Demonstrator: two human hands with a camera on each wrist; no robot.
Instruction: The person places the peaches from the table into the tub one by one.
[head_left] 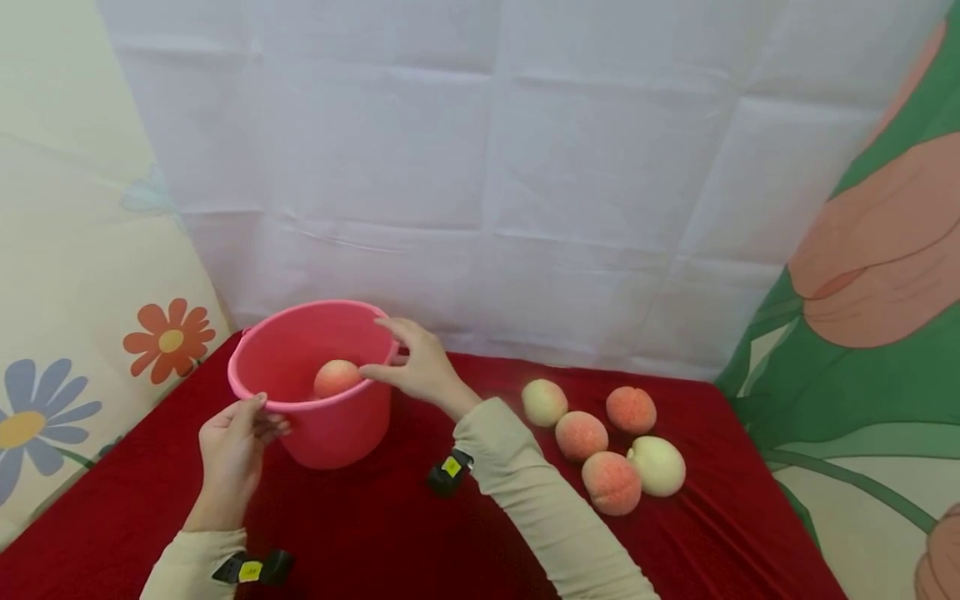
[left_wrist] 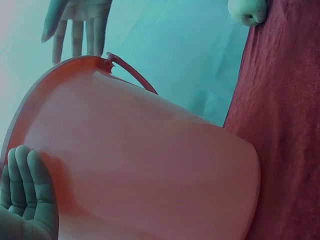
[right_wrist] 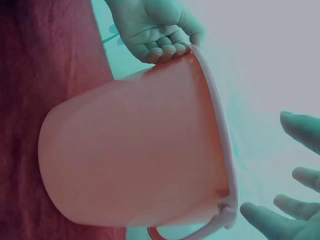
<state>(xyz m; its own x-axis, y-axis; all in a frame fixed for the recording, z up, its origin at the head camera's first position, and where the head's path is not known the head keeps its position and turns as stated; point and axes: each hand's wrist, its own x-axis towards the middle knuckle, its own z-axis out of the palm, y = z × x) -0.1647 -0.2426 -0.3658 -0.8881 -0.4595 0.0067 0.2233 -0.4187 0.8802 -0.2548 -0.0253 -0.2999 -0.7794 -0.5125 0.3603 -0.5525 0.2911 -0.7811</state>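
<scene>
A pink bucket (head_left: 330, 437) stands slightly tilted on red cloth. My left hand (head_left: 232, 450) pinches its near-left rim, thumb on top and fingers curled against the outside wall; the right wrist view shows this left hand (right_wrist: 155, 30) too. Inside the bucket a peach (head_left: 337, 378) shows above the near rim, its lower part hidden. Over the right side of the rim, my right hand (head_left: 420, 367) is spread with nothing between its fingers. In the right wrist view, those fingers (right_wrist: 310, 132) appear apart from the rim. The bucket's handle (left_wrist: 132, 75) hangs down at its side.
Several peaches lie grouped on the red cloth (head_left: 420, 550) to the right, among them a pale one (head_left: 657, 466) and a reddish one (head_left: 632, 410). Behind the table hangs a white sheet (head_left: 465, 183). Flower-printed cloths border both sides.
</scene>
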